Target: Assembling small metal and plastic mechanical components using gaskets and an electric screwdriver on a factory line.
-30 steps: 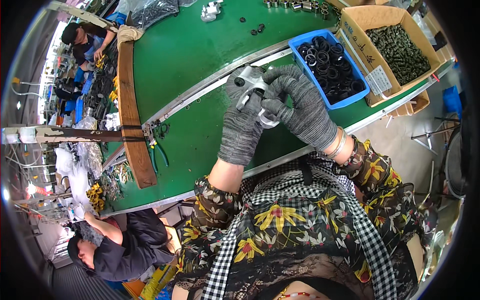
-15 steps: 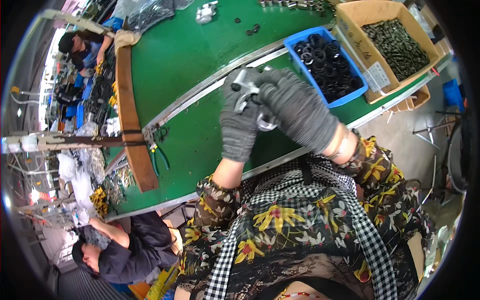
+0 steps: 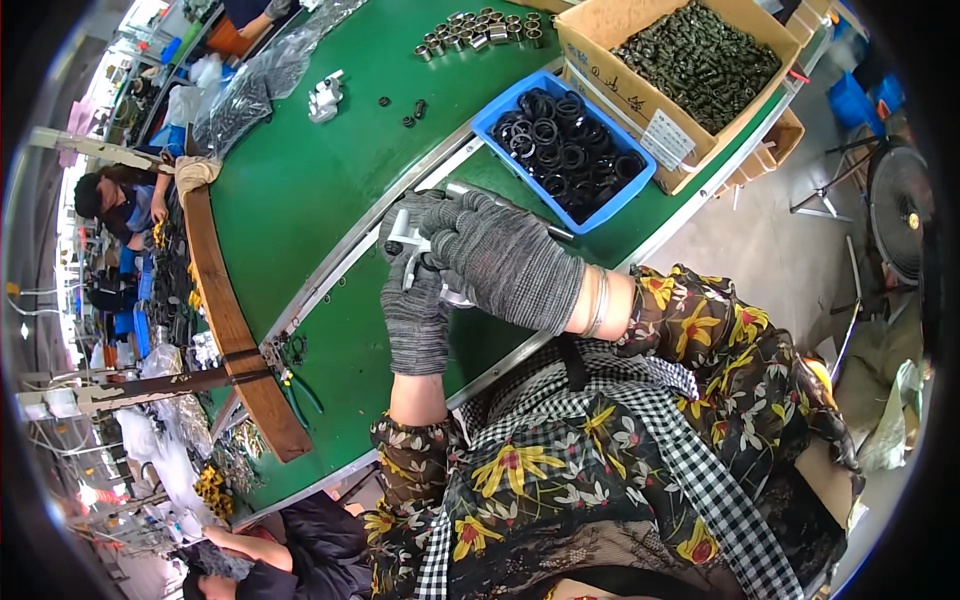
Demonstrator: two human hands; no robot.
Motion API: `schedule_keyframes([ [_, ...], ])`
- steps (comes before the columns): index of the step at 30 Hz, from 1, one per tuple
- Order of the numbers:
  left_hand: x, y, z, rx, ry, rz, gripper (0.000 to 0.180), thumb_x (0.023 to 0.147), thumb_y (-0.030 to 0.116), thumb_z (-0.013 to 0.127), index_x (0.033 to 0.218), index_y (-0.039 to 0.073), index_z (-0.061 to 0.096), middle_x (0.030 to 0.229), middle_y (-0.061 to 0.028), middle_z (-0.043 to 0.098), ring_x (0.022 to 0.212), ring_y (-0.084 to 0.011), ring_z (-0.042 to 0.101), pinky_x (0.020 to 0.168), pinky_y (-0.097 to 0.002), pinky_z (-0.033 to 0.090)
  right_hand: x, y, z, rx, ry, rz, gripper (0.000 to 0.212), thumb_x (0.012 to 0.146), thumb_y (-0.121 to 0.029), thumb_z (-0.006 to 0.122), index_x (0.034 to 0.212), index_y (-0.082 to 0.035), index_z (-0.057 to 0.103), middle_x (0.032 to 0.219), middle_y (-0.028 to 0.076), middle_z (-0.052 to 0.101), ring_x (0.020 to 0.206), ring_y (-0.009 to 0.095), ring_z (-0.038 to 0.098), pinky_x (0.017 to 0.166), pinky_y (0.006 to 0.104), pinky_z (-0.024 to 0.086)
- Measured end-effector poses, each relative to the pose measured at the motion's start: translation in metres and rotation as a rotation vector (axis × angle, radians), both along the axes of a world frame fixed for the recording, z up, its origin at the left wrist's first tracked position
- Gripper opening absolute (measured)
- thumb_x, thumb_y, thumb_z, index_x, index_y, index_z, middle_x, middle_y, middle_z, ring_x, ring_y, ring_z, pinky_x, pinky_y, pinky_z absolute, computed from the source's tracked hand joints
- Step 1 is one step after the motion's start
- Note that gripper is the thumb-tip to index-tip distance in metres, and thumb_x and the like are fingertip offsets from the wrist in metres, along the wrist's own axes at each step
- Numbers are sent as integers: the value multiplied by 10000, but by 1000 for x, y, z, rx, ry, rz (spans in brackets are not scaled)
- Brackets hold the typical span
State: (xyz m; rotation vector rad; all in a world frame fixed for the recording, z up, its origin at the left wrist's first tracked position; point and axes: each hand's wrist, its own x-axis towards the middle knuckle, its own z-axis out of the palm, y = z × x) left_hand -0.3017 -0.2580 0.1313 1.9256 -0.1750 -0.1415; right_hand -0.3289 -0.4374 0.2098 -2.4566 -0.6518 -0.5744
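Both my hands wear grey knitted gloves and meet above the green tabletop (image 3: 350, 230). My left hand (image 3: 415, 325) is closed around a silver-white metal fitting (image 3: 405, 232) with short stubs sticking out of it. Over it, my right hand (image 3: 510, 262) curls its fingers against the same fitting, and its fingertips are hidden. A silver rod (image 3: 556, 232) shows past the far side of my right hand; whether that hand grips it I cannot tell.
A blue bin (image 3: 645, 178) of black rings stands beyond my right hand, beside a cardboard box (image 3: 590, 60) of small dark parts. Metal sleeves (image 3: 480, 35), another silver fitting (image 3: 325, 97) and pliers (image 3: 300, 398) lie on the table. A wooden bar (image 3: 225, 300) edges the left; co-workers are beyond.
The view has shifted, bringing more of the sleeves and a fan into sight. My right hand has turned further over the fitting, and the rod shows more behind it.
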Motion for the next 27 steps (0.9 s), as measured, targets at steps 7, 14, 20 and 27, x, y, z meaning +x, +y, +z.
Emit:
schedule_keyframes([
  [7,7,11,-27,40,-40,57,359,929,210,599,1242,38,559,1054,-89,654,929,-184,637,793,-289,527,-1,2,-6,-37,-101,-28,279,783,-147,581,1013,0,636,1137,159,593,1086,295,570,925,390,469],
  [14,3,-3,-5,-138,117,193,314,938,169,582,1193,-14,575,985,-97,656,879,-163,633,757,-305,537,-1,3,-8,-30,-67,-32,287,805,-156,572,1038,4,624,1181,167,560,1103,294,555,949,407,452],
  [20,-4,-8,15,142,-176,111,302,919,141,573,1175,-20,577,1006,-147,665,909,-196,653,779,-314,539,0,-4,-2,374,97,1,365,785,-225,683,1065,-6,603,1054,163,607,992,315,585,913,387,467],
  [27,-7,-4,25,301,-86,96,311,886,176,602,1141,-1,594,1034,-151,659,898,-250,662,792,-342,533,2,-7,-4,552,338,-1,523,811,-351,724,1155,0,546,928,158,603,822,297,608,759,374,509],
])
